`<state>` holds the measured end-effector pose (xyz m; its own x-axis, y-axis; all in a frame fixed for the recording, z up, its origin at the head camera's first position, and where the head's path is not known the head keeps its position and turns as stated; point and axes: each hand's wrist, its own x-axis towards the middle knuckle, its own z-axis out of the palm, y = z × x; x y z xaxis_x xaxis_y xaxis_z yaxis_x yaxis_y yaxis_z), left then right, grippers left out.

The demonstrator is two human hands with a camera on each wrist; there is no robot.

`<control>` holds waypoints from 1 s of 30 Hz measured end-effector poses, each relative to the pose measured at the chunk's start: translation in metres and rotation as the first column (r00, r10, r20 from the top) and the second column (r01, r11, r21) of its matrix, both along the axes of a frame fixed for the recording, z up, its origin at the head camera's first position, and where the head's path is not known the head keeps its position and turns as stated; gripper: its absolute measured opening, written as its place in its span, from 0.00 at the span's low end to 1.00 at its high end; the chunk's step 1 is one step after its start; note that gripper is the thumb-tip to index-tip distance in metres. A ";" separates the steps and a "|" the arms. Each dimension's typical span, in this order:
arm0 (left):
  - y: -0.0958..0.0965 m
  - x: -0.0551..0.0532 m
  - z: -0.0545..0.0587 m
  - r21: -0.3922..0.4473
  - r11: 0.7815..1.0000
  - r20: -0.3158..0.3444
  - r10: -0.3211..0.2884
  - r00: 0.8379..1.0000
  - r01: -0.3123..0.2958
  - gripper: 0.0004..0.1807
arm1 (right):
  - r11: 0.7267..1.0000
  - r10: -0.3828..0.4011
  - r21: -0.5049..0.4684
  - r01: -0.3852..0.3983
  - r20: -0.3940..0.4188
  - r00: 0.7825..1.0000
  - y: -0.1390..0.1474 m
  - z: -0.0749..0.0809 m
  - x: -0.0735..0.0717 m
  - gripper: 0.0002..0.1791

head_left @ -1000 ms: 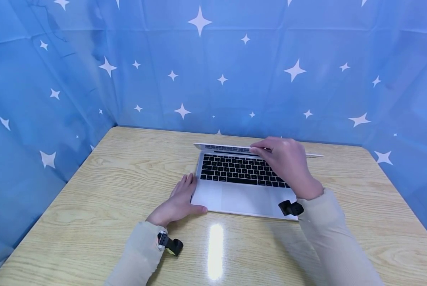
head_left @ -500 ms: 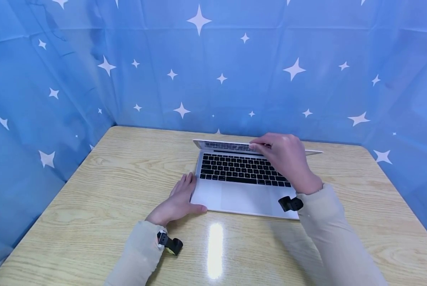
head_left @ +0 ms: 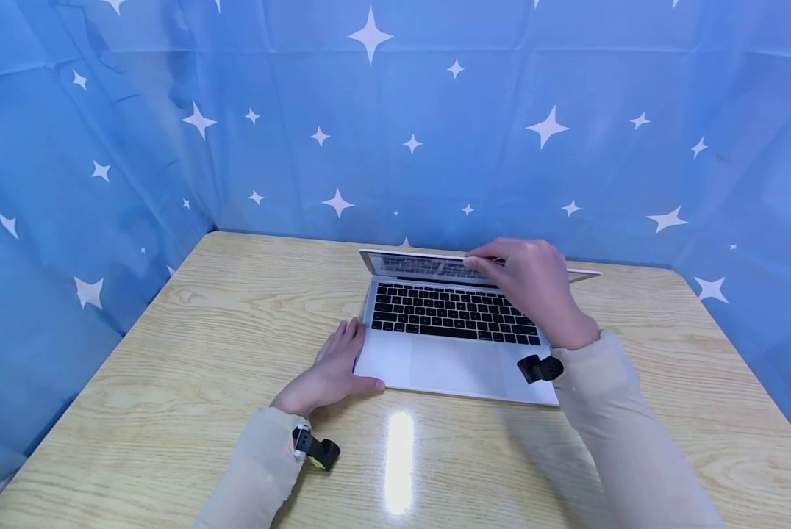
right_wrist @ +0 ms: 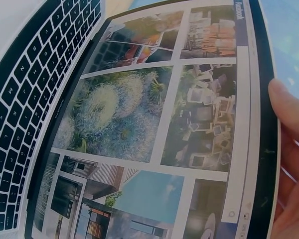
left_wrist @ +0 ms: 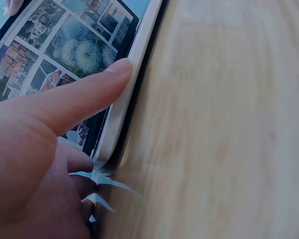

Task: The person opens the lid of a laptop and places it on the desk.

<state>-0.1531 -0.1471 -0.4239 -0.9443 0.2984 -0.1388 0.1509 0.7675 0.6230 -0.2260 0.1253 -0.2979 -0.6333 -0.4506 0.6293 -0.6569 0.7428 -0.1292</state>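
Note:
A silver laptop (head_left: 455, 364) stands partly unfolded on the table, its black keyboard (head_left: 445, 312) and trackpad facing up. Its lid (head_left: 422, 266) tilts up at the back, and the keys show as a reflection on its screen. My right hand (head_left: 531, 283) pinches the top edge of the lid between thumb and fingers. In the right wrist view the screen (right_wrist: 119, 114) shows a page of photos, with the thumb (right_wrist: 289, 107) on the lid's rim. At the base's near left corner lies my left hand (head_left: 332, 367), fingers straight along the side and thumb (left_wrist: 97, 87) against the edge.
The wooden table (head_left: 190, 367) spreads around the laptop and carries a bright light reflection in front. A blue curtain (head_left: 270, 95) with white stars hangs behind and at the sides. A small black device (head_left: 319, 452) sits on each wrist.
My right hand has risen slightly with the lid, which now tilts further open and shows more of the screen. My left hand has stayed at the laptop's corner.

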 end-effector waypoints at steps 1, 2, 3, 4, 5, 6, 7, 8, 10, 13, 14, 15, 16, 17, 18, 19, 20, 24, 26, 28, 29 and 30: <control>0.000 0.000 0.000 -0.003 1.000 0.000 0.000 1.000 0.000 0.57 | 1.000 -0.002 -0.001 0.002 0.003 1.000 0.000 0.000 -0.001 0.10; 0.000 0.000 0.000 -0.004 1.000 0.000 0.002 1.000 -0.002 0.57 | 1.000 -0.002 -0.003 0.002 0.006 1.000 0.000 0.001 -0.001 0.10; 0.000 0.000 0.000 -0.004 1.000 0.000 0.003 1.000 -0.003 0.57 | 1.000 -0.003 -0.004 0.003 0.009 1.000 0.000 0.001 -0.002 0.10; 0.000 0.000 0.000 -0.003 1.000 0.000 0.003 1.000 -0.003 0.57 | 1.000 -0.006 -0.004 0.006 0.011 1.000 0.000 0.001 -0.002 0.10; 0.000 0.000 0.000 -0.002 1.000 0.002 0.004 1.000 -0.004 0.57 | 1.000 -0.008 -0.005 0.008 0.015 1.000 0.000 0.002 -0.003 0.10; 0.000 0.000 0.000 -0.001 1.000 0.004 0.004 1.000 -0.004 0.57 | 1.000 -0.009 -0.006 0.009 0.020 1.000 0.000 0.002 -0.003 0.10; 0.000 0.000 0.000 -0.001 1.000 0.003 0.004 1.000 -0.004 0.57 | 1.000 -0.012 -0.006 0.012 0.026 1.000 0.000 0.003 -0.003 0.10; 0.000 0.000 0.000 0.000 1.000 0.003 0.005 1.000 -0.005 0.57 | 1.000 -0.016 -0.005 0.016 0.031 0.999 0.000 0.003 -0.003 0.10; 0.000 0.000 0.000 0.000 1.000 0.003 0.004 1.000 -0.004 0.57 | 1.000 -0.023 -0.002 0.024 0.039 0.999 0.000 0.004 -0.004 0.11; 0.000 0.000 0.000 -0.003 1.000 0.001 0.004 1.000 -0.004 0.56 | 0.999 -0.032 0.000 0.032 0.049 0.998 -0.001 0.005 -0.004 0.12; 0.000 0.000 0.000 -0.004 1.000 0.002 0.005 1.000 -0.005 0.56 | 0.999 -0.032 -0.001 0.032 0.050 0.998 -0.001 0.005 -0.005 0.12; 0.000 0.000 0.000 -0.006 1.000 0.003 0.004 1.000 -0.004 0.56 | 0.999 -0.032 -0.001 0.032 0.050 0.998 -0.001 0.005 -0.005 0.12; 0.000 0.000 0.000 -0.007 1.000 0.004 0.004 1.000 -0.004 0.56 | 0.999 -0.032 -0.001 0.032 0.051 0.998 -0.001 0.005 -0.005 0.12; 0.000 0.000 0.000 -0.007 1.000 0.004 0.004 1.000 -0.004 0.56 | 0.999 -0.032 -0.003 0.032 0.051 0.998 -0.001 0.005 -0.006 0.12; 0.000 0.000 0.000 -0.007 1.000 0.002 0.003 1.000 -0.003 0.56 | 1.000 -0.031 -0.004 0.031 0.052 0.998 -0.001 0.005 -0.006 0.12; 0.000 -0.001 0.000 -0.007 1.000 0.008 0.002 1.000 -0.002 0.56 | 0.999 -0.031 -0.005 0.031 0.053 0.998 -0.001 0.005 -0.007 0.12; 0.000 -0.001 0.000 -0.009 1.000 0.013 0.002 1.000 -0.002 0.57 | 0.999 -0.031 -0.006 0.031 0.052 0.998 -0.001 0.005 -0.007 0.12; 0.000 -0.001 0.000 -0.008 1.000 0.020 -0.001 1.000 0.001 0.56 | 0.999 -0.034 -0.012 0.035 0.058 0.998 -0.001 0.005 -0.008 0.12; 0.000 -0.001 0.000 -0.007 1.000 0.024 0.001 1.000 -0.001 0.56 | 0.999 -0.035 -0.015 0.036 0.062 0.997 -0.001 0.006 -0.009 0.12; 0.000 -0.001 0.000 -0.003 1.000 0.022 0.002 1.000 -0.002 0.56 | 0.999 -0.036 -0.015 0.037 0.068 0.997 -0.002 0.006 -0.009 0.12; 0.000 -0.001 0.000 -0.003 1.000 0.023 0.003 1.000 -0.003 0.56 | 0.999 -0.038 -0.015 0.039 0.070 0.997 -0.002 0.007 -0.009 0.12; 0.000 -0.001 0.000 -0.005 1.000 0.025 0.005 1.000 -0.005 0.56 | 0.999 -0.042 -0.012 0.043 0.072 0.997 -0.002 0.007 -0.010 0.13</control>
<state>-0.1539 -0.1475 -0.4243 -0.9418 0.2933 -0.1642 0.1317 0.7713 0.6227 -0.2356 0.1228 -0.2908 -0.6954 -0.4142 0.5873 -0.6137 0.7674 -0.1855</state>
